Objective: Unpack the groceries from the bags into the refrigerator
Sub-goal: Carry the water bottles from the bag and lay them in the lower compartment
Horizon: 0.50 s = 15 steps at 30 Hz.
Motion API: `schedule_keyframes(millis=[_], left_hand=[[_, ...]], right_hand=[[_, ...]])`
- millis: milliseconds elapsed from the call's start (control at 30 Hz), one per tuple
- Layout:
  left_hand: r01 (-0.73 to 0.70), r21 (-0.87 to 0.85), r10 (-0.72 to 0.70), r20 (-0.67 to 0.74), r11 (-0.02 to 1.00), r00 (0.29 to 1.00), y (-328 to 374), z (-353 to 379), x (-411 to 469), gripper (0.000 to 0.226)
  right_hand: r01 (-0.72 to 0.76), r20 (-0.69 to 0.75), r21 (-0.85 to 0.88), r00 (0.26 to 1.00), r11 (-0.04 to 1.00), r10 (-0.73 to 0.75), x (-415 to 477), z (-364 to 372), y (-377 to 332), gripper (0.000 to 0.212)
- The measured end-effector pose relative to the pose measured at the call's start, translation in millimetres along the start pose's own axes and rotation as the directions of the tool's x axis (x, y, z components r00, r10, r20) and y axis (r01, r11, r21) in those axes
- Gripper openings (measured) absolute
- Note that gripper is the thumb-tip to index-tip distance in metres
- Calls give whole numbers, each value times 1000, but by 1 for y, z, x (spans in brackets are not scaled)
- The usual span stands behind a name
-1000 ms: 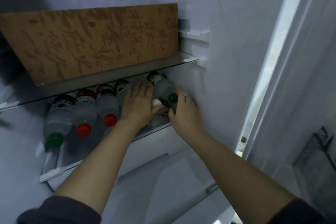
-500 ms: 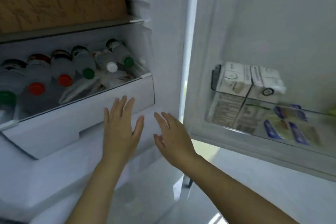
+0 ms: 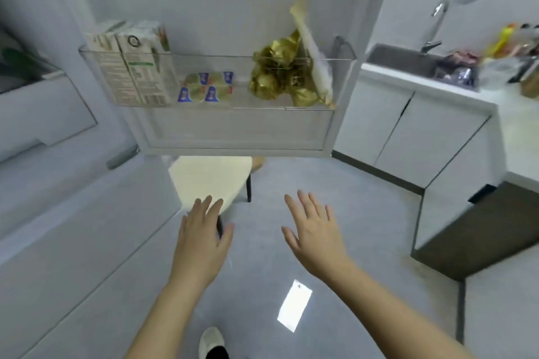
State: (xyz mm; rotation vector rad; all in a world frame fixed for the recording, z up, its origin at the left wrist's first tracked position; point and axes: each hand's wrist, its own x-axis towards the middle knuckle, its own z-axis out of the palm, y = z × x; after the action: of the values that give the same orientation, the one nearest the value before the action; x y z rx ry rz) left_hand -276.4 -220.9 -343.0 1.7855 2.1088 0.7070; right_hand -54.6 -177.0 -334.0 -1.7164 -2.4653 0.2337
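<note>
1. Two cartons (image 3: 137, 67), several small blue-and-yellow packets (image 3: 204, 87) and a gold-wrapped bundle (image 3: 280, 76) are seen stowed in the refrigerator's door shelf (image 3: 221, 57), at twelve o'clock from the hands.
2. A long pale item (image 3: 312, 46) is leaned well above the shelf rim beside the bundle. It could be tipped out if the door is swung hard.
3. Nothing is held: the left hand (image 3: 201, 239) and right hand (image 3: 315, 236) are spread wide, fingers straight, above the floor.
4. A cream-topped stool (image 3: 210, 178) is placed just below the door, at eleven o'clock. It could be knocked or tripped over in turning.
5. Blurred groceries (image 3: 458, 70) are left on the counter (image 3: 490, 96) by the sink (image 3: 399, 60), at two o'clock. Whether bags are among them cannot be told. Cold is likely to be lost if the door is left open while they are fetched.
</note>
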Motion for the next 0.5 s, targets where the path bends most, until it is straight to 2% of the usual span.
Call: schedule_keyframes(millis=[233, 500], left_hand=[[-276, -31, 278, 72, 961, 958, 112, 44, 12, 53], [-417, -105, 429, 261, 903, 865, 208, 129, 14, 56]], right_hand=[[-294, -62, 27, 953, 955, 295, -64, -29, 94, 62], [-536, -59, 18, 842, 844, 536, -123, -38, 186, 63]])
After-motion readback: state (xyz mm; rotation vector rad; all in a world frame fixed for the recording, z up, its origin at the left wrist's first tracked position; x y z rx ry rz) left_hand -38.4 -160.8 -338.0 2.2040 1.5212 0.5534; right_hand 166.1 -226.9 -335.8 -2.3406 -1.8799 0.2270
